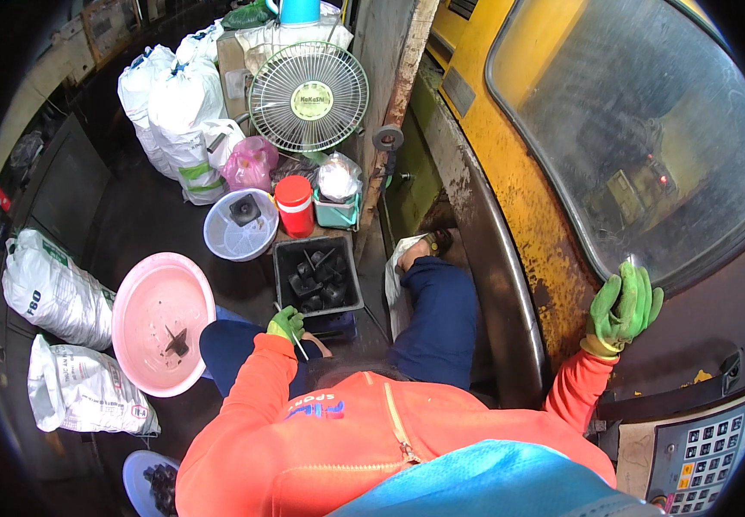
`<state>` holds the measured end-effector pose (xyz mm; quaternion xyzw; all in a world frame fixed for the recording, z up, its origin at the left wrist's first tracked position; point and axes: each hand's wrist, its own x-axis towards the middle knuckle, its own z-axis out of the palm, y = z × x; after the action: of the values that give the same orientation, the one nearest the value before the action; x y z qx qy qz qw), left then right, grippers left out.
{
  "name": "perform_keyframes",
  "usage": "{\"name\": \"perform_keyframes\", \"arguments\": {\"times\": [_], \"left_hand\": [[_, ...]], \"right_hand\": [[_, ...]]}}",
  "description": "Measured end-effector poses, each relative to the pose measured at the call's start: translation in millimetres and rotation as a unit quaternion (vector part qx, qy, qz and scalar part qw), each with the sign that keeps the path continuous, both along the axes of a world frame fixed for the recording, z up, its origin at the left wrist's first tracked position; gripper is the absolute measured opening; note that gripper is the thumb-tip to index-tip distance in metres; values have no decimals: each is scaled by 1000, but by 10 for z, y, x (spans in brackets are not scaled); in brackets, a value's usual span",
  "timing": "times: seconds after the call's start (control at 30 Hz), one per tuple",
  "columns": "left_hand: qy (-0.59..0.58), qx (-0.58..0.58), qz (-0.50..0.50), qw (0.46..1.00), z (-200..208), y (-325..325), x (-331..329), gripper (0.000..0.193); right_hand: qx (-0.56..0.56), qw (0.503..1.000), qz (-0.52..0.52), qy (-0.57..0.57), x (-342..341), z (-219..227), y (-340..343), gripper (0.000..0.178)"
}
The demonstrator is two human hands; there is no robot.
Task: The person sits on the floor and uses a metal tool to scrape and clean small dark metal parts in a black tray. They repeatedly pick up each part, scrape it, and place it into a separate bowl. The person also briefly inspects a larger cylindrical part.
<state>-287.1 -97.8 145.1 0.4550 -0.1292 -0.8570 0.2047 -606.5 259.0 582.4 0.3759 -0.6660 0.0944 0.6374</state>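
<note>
My left hand (286,325), in a green glove, is closed around a thin pale stick (302,348), its exact kind unclear. Just beyond that hand stands a black crate (357,280) holding several dark moulded plastic parts (325,274). My right hand (622,308), gloved in the same green, has its fingers stretched upward against the lower edge of the machine's window (648,146). It appears to hold nothing. To the left, a pink basin (135,323) contains one dark four-armed piece (177,342).
A yellow machine door (553,276) fills the right side, with a keypad panel (708,457) below. Ahead stand a fan (310,99), a red canister (295,207) and a white basin (239,239). White sacks (58,289) lie left; a bluish basin (138,482) sits near.
</note>
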Motion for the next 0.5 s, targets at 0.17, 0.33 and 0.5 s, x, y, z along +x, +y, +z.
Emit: {"name": "perform_keyframes", "arguments": {"times": [0.17, 0.33, 0.5], "left_hand": [[18, -8, -5, 1000, 38, 4, -8, 19], [132, -38, -11, 990, 40, -10, -14, 24], [135, -370, -18, 919, 127, -22, 81, 27]], "right_hand": [[-8, 1000, 1, -25, 23, -5, -4, 17], [21, 999, 21, 18, 9, 70, -20, 16], [50, 996, 65, 33, 23, 161, -106, 15]]}}
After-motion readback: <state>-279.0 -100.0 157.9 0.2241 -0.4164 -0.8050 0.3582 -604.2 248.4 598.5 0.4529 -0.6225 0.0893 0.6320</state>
